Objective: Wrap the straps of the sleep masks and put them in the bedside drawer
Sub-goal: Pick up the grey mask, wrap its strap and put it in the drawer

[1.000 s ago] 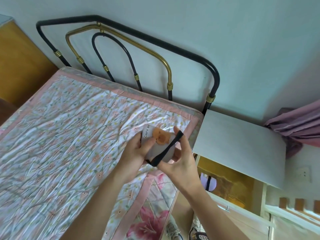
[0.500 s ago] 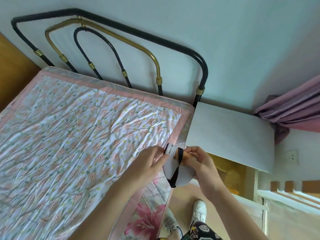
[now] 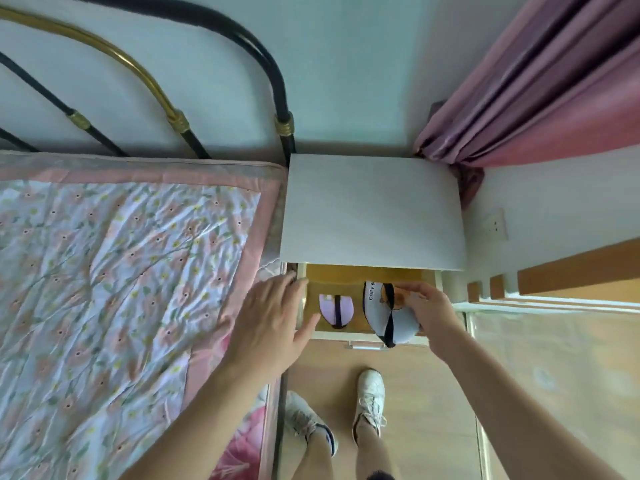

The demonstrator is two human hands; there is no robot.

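My right hand (image 3: 427, 315) grips a folded grey-white sleep mask (image 3: 379, 315) with an orange cartoon print and its black strap wound around it, holding it over the right part of the open bedside drawer (image 3: 349, 277). A folded lilac sleep mask (image 3: 329, 310) with a dark strap around its middle lies on the drawer's yellow-brown bottom, left of the one I hold. My left hand (image 3: 273, 318) hovers with fingers spread over the drawer's left edge, beside the bed, holding nothing.
The white top of the bedside table (image 3: 372, 213) overhangs the back of the drawer. The bed with a floral quilt (image 3: 114, 271) and a metal headboard (image 3: 277, 88) lies to the left. A pink curtain (image 3: 540, 84) hangs at right. My feet in white shoes (image 3: 370, 396) stand on the floor below.
The view swung right from the bed to the drawer. My right hand carried the wrapped mask over the drawer, and my left hand let go of it and spread open.
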